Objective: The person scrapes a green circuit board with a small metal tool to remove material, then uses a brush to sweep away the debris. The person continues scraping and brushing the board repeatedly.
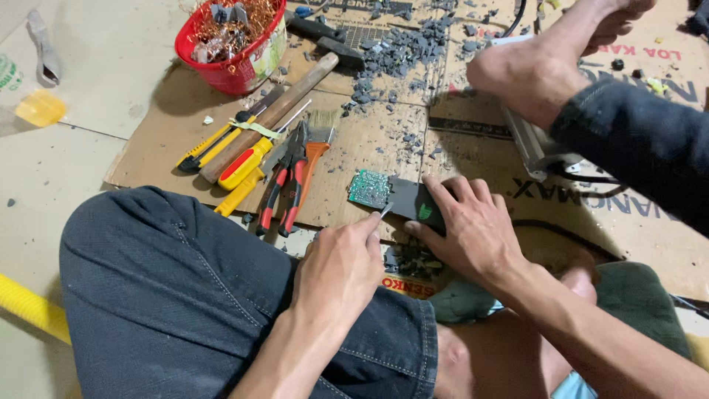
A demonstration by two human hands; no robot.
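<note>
I sit cross-legged on flattened cardboard (354,140). My right hand (465,229) presses down on a black casing (413,201) from which a green circuit board (368,188) sticks out to the left. My left hand (341,267) is closed around a thin metal tool (386,210) whose tip touches the edge of the casing next to the board. Dark broken bits lie just below the casing.
To the left lie yellow-handled tools (236,159), red-handled pliers (284,185), a wooden-handled hammer (284,103) and a brush (317,140). A red basket of copper wire (233,37) stands at the back. Another person's foot (532,66) rests on a grey metal box (535,144). Black plastic shards (402,52) are scattered about.
</note>
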